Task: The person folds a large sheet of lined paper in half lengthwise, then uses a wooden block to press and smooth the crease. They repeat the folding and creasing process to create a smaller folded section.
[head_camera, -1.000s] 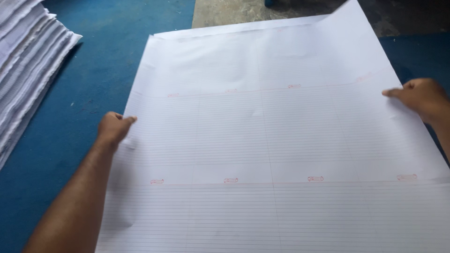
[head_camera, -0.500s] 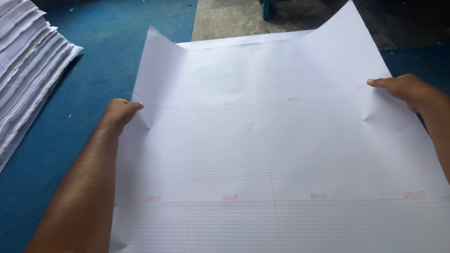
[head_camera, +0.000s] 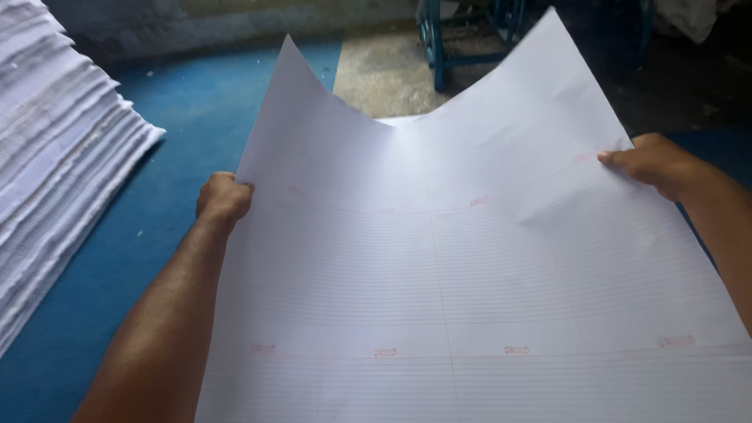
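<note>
A large white sheet of ruled paper [head_camera: 439, 274] with faint lines and small red marks lies across the blue table top [head_camera: 157, 196]. Its far half is raised and curls up at both far corners. My left hand [head_camera: 223, 197] pinches the sheet's left edge. My right hand [head_camera: 654, 163] pinches its right edge. Both hands sit at about mid-height of the sheet, lifting the far part toward me.
A thick, fanned stack of white sheets [head_camera: 55, 180] lies on the table at the left. Beyond the table's far edge is a concrete floor [head_camera: 384, 78] with blue metal furniture legs [head_camera: 439, 39].
The sheet lay flat a second ago. Both hands have since lifted its side edges, and the far half has risen and curled up toward me.
</note>
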